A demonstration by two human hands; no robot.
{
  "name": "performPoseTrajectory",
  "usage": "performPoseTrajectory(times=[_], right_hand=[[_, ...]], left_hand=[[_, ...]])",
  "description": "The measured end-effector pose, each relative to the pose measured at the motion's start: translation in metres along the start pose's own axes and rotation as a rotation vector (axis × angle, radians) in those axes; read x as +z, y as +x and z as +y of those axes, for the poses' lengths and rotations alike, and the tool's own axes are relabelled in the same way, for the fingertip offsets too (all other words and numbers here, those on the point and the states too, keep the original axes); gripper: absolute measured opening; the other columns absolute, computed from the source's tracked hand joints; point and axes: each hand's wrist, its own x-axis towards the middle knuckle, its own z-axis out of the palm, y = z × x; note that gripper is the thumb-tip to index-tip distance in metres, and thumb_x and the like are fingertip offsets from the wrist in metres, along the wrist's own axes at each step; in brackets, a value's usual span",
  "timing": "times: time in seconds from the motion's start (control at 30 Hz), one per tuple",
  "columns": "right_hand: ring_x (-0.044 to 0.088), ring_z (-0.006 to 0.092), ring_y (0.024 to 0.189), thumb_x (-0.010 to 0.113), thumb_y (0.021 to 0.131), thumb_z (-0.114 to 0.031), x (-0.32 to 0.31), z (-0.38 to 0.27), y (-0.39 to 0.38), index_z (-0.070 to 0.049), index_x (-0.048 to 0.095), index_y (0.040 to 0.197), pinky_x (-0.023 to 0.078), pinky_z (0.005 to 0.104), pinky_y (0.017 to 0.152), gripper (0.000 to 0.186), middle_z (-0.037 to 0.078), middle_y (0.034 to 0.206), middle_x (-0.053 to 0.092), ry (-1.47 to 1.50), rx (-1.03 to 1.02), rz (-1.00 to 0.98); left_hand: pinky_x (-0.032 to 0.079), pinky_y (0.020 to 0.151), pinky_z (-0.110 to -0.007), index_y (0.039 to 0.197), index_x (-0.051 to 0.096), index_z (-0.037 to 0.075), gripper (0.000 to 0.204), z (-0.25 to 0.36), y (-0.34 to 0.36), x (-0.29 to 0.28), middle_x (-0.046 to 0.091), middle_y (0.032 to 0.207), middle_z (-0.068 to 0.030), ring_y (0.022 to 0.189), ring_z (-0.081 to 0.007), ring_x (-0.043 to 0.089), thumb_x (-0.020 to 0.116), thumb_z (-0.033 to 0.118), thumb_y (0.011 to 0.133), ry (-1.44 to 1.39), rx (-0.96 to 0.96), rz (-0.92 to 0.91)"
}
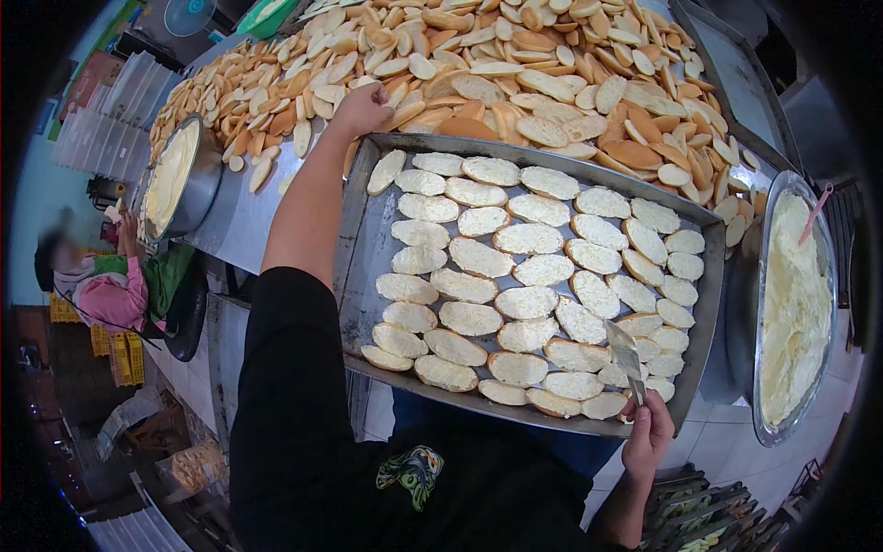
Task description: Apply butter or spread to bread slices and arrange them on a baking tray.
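My left hand [365, 112] reaches past the tray's top-left corner to the big pile of bread slices [478, 87], fingers curled; whatever they grip is hidden. My right hand [647, 432] grips a flat metal spatula [625, 354] at the tray's lower-right edge, the blade lying over the slices there. The large metal tray [354, 248] holds rows of oval bread slices [524, 270] coated with a pale creamy spread. To the right stands a big metal bowl of pale cream [791, 304] with a pink utensil [814, 213] in it.
A co-worker in pink [110, 299] sits at the left, handling a piece of bread beside a pot of cream [171, 179]. Stacked plastic containers [110, 110] line the wall. Another metal tray [773, 110] lies at upper right; yellow crates [120, 359] and dark racks [690, 515] are below.
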Motion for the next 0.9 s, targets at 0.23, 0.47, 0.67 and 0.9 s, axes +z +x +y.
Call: performPoseTrajectory(times=[0.23,0.47,0.67,0.9], right_hand=[[0.047,0.0148,0.066,0.046,0.086,-0.008,0.0,0.002,-0.003,0.003,0.052,0.105,0.038,0.0258,0.06,0.023,0.009,0.074,0.05,0.032,-0.016,0.008],[0.046,0.0106,0.065,0.042,0.089,-0.012,0.002,0.006,-0.001,0.005,0.05,0.107,0.036,0.0233,0.057,0.025,0.006,0.075,0.052,-0.004,-0.048,-0.021],[0.046,0.0124,0.066,0.045,0.087,-0.009,0.0,0.007,-0.004,0.003,0.052,0.105,0.036,0.0246,0.058,0.023,0.007,0.074,0.05,0.063,0.006,0.052],[0.045,0.0114,0.063,0.043,0.088,-0.013,0.008,0.011,-0.004,0.004,0.049,0.108,0.036,0.0228,0.056,0.026,0.008,0.075,0.052,0.3,0.1,0.114]], left_hand=[[0.044,0.062,-0.028,0.08,0.052,0.0,0.021,-0.001,-0.002,0.003,0.056,0.074,-0.0045,0.067,-0.0124,0.052,0.063,0.013,0.068,-0.021,0.015,0.117],[0.044,0.064,-0.026,0.09,0.056,0.007,0.023,0.0,0.01,-0.004,0.059,0.08,-0.006,0.071,-0.0137,0.055,0.062,0.015,0.069,0.1,-0.044,-0.096],[0.045,0.07,-0.026,0.106,0.049,0.006,0.036,0.016,-0.001,-0.015,0.058,0.088,-0.0077,0.081,-0.0158,0.056,0.062,0.017,0.074,-0.174,0.045,0.156],[0.048,0.077,-0.034,0.121,0.037,-0.001,0.048,0.097,-0.097,-0.012,0.05,0.112,-0.0149,0.089,-0.0226,0.055,0.048,0.032,0.086,-1.755,0.0,-0.345]])
